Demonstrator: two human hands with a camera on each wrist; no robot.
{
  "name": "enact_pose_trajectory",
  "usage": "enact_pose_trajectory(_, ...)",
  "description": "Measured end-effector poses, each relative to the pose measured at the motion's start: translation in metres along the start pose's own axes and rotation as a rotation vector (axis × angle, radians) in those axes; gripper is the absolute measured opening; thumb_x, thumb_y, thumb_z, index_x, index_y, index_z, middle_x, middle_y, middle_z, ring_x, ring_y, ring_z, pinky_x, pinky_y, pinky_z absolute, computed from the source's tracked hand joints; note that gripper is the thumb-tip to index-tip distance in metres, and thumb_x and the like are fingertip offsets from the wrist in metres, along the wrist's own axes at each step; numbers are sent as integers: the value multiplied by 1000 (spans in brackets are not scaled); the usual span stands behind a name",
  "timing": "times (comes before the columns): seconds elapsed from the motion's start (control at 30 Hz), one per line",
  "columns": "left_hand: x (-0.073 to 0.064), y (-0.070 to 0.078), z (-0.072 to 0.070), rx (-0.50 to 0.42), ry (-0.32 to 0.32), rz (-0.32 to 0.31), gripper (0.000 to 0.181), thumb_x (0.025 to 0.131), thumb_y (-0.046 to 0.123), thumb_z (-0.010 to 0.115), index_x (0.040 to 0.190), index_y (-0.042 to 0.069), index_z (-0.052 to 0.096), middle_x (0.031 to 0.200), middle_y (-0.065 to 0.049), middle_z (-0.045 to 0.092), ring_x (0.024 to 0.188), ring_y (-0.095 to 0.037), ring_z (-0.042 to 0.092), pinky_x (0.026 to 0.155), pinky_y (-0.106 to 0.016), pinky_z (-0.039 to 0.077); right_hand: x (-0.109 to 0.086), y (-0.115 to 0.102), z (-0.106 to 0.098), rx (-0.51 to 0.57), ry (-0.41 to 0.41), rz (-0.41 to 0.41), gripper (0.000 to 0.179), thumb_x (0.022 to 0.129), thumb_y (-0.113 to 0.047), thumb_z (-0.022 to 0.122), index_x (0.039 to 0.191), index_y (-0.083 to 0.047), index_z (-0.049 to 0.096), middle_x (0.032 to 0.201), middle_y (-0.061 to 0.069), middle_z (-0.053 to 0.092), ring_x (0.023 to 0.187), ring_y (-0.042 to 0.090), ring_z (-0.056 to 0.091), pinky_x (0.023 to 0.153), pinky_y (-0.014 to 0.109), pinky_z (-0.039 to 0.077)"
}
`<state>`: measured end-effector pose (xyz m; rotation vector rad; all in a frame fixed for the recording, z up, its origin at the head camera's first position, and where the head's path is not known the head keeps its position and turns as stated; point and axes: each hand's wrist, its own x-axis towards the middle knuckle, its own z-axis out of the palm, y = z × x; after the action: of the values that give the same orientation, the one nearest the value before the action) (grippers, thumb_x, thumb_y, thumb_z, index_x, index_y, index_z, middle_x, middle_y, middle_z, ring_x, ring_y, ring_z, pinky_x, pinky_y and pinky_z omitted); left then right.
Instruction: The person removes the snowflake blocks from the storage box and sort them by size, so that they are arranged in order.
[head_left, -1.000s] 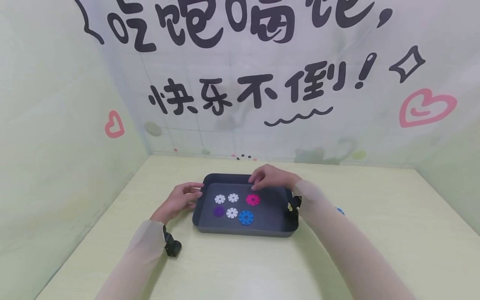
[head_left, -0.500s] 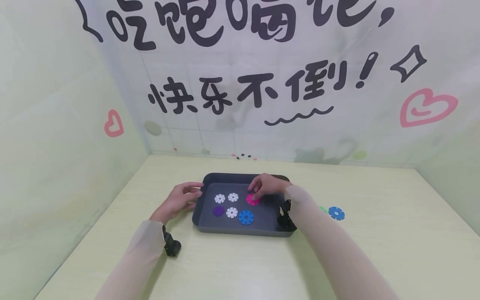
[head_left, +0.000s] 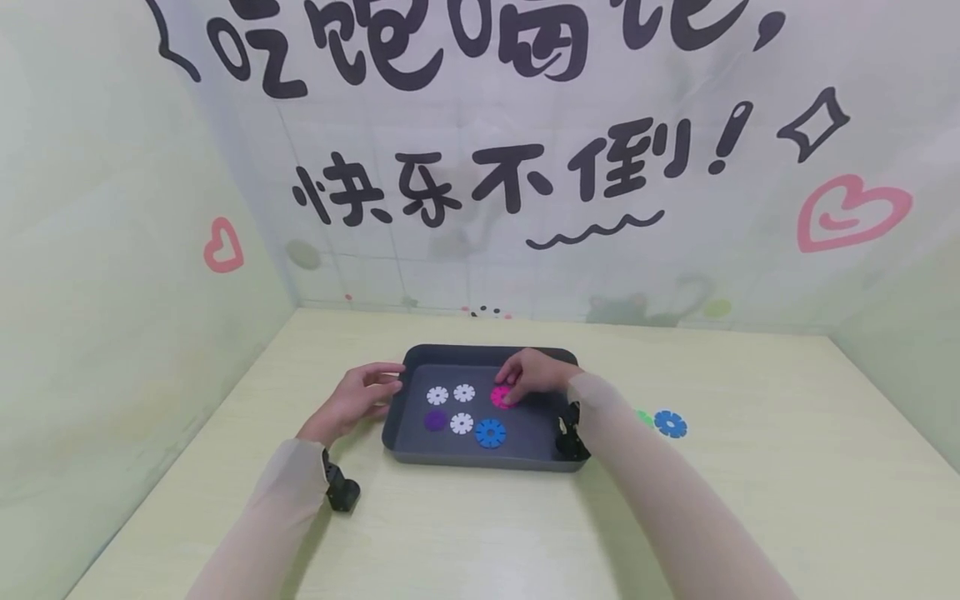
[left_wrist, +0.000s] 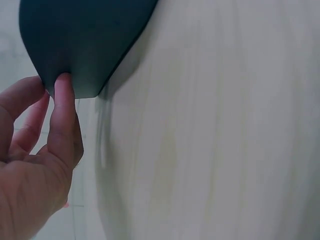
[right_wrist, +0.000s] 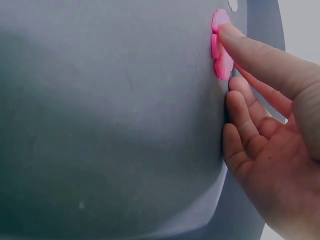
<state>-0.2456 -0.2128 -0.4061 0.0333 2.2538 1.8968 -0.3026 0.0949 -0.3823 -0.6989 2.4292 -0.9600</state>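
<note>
A dark grey tray (head_left: 480, 462) stands on the table with several notched snowflake building discs lying in it. My right hand (head_left: 536, 371) reaches into it, thumb on the pink disc (right_wrist: 223, 60) and a finger at its far side, pinching it close over the tray floor. The other fingertips of that hand rest near the floor in the right wrist view. My left hand (head_left: 356, 398) holds the tray's left side, with one digit pressed on the outer wall (left_wrist: 90, 50). White discs (head_left: 462, 423), a purple disc (head_left: 435, 420) and a blue disc (head_left: 491, 432) lie left of the pink one.
Right of the tray, beside the right sleeve (head_left: 645, 467), lie another blue disc (head_left: 671, 423) and a partly hidden green disc (head_left: 645, 418). A printed wall sheet (head_left: 480, 275) rises behind the pale table (head_left: 450, 533).
My right hand has come down and toward me onto the pink disc, baring the blue and green discs on the table. My left hand stays at the tray's side.
</note>
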Motion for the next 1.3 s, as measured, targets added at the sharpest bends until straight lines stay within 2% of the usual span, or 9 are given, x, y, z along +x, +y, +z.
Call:
enact_pose_trajectory(0.33,-1,2,0,18,-3,6,43,89,3,57,130,-3,46,117,-24,51,90,-19,59,72,-29,54,0,-3,0,-22,-6,16,26,72,-6,77,95,-2,66,80,4,59,72,14,51,67,23,45)
enact_pose_trajectory(0.57,-2,2,0,24,-4,6,43,89,4,57,130,-4,46,117,-24,50,89,-17,58,66,-25,53,-3,3,-8,49,70,-31,16,78,2,68,94,2,64,76,6,63,66,13,56,63,24,49)
enact_pose_trajectory(0.8,-2,1,-1,11,1,3,44,89,3,58,130,-4,45,117,-25,50,89,-17,58,67,-26,54,-16,4,-27,93,124,-61,15,81,-1,67,95,2,65,76,6,64,69,14,56,68,25,48)
enact_pose_trajectory(0.97,0,1,0,19,6,0,43,88,3,58,129,-3,47,114,-22,52,86,-16,59,66,-26,54,-36,14,-46,112,162,-66,17,81,-3,67,97,3,63,77,6,63,71,15,55,70,28,47)
enact_pose_trajectory(1.2,-1,0,0,24,-9,-1,43,89,4,58,130,-2,46,115,-21,52,90,-19,58,71,-29,54,-77,34,-74,128,236,-65,19,83,-6,66,100,2,61,85,10,62,80,25,59,78,45,49)
enact_pose_trajectory(1.3,-2,0,0,31,-11,2,43,89,5,58,130,-2,46,114,-20,51,90,-19,58,71,-29,53,-99,44,-85,118,248,-62,20,83,-6,65,100,3,60,86,11,63,80,23,60,78,41,50)
